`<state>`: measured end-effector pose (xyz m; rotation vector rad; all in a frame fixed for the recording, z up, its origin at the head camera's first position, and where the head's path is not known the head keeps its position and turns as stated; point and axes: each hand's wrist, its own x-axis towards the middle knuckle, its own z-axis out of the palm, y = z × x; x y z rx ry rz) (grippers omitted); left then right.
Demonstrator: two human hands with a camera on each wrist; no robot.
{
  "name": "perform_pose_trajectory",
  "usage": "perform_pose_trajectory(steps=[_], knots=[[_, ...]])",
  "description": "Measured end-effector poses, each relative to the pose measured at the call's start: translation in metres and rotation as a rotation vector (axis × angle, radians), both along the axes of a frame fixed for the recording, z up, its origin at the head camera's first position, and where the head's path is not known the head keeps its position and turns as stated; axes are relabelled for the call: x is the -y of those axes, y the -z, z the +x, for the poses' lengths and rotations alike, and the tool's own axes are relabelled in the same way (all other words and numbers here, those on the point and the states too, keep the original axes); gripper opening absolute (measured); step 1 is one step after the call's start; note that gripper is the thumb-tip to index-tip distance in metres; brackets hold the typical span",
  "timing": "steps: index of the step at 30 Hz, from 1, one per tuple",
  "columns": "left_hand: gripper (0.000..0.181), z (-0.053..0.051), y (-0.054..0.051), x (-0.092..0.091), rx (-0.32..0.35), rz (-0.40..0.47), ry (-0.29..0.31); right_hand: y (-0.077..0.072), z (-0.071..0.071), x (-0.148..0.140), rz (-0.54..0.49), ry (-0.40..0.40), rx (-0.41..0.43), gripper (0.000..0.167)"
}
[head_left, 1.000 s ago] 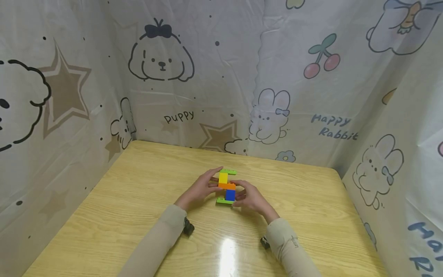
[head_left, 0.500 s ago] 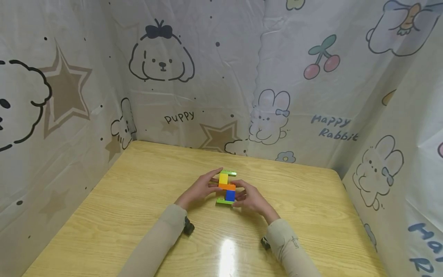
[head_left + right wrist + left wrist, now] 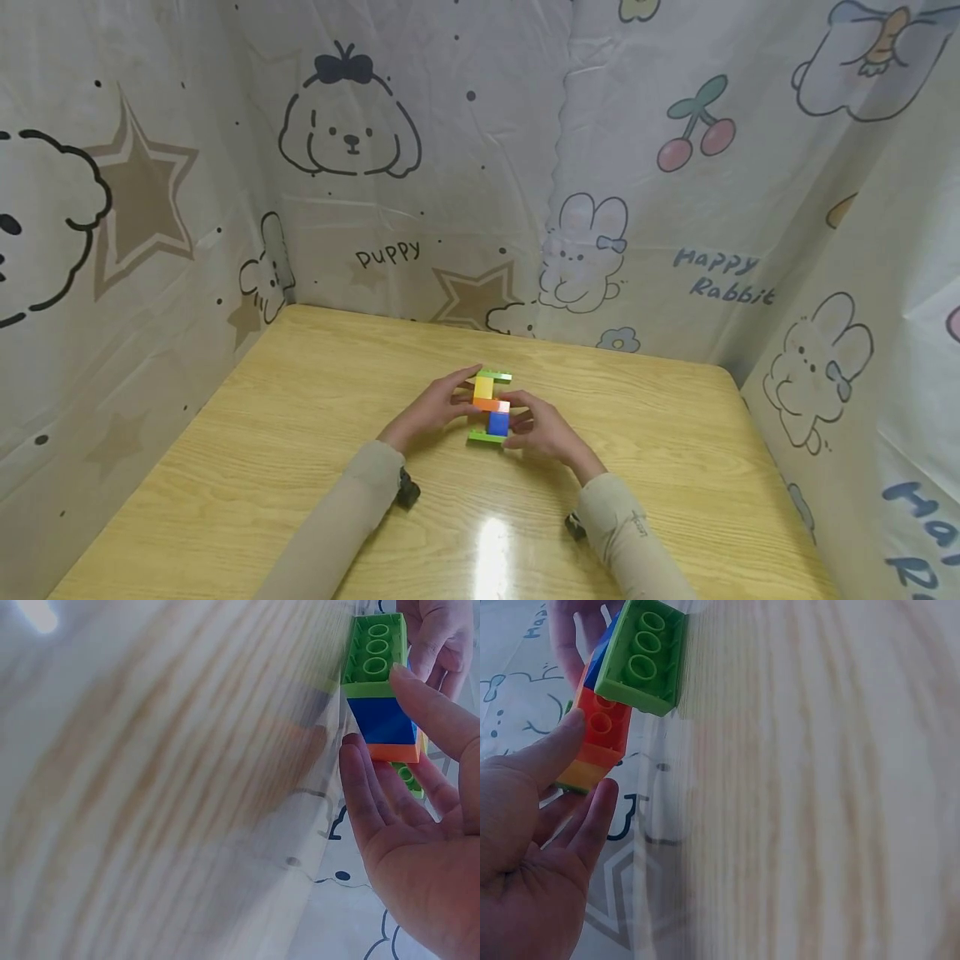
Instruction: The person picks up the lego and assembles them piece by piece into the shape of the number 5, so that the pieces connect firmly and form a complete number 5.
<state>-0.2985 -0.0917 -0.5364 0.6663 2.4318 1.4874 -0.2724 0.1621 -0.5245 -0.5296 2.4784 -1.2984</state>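
Observation:
A build of toy building bricks is held between both hands in the head view. From far to near it runs green brick [image 3: 495,377], yellow brick [image 3: 483,388], orange brick [image 3: 487,405], blue brick [image 3: 498,424] and a second green brick [image 3: 486,437]. My left hand [image 3: 431,414] grips the yellow and orange part from the left; in the left wrist view its thumb presses the orange brick [image 3: 602,724]. On the right side, my right hand [image 3: 547,431] pinches the blue end, its thumb on the near green brick's hollow underside [image 3: 376,649]. The fingers partly hide the bricks.
A light wood-grain table [image 3: 300,500] lies under the hands, with a bright reflection near its front. Patterned curtains [image 3: 480,167] close in the back and both sides. Each sleeve cuff has a small black device [image 3: 407,490] at the wrist.
The brick build has tilted very slightly, and light now glints off the orange brick's right end. Both hands keep their grip and place.

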Motion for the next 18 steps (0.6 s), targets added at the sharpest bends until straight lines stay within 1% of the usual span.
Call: perform_pose_trajectory(steps=[6, 13, 18], knots=[[0.077, 0.0004, -0.0008, 0.0006, 0.014, -0.008, 0.008, -0.0016, 0.0015, 0.0010, 0.003, -0.010, -0.001, 0.074], [0.076, -0.0010, 0.0003, 0.0015, -0.003, -0.041, 0.014, -0.0001, 0.0007, 0.0011, 0.005, -0.013, -0.005, 0.075], [0.076, 0.0003, 0.0003, 0.0014, 0.021, -0.035, 0.013, -0.0005, 0.0004, -0.0002, 0.020, -0.010, 0.012, 0.075]])
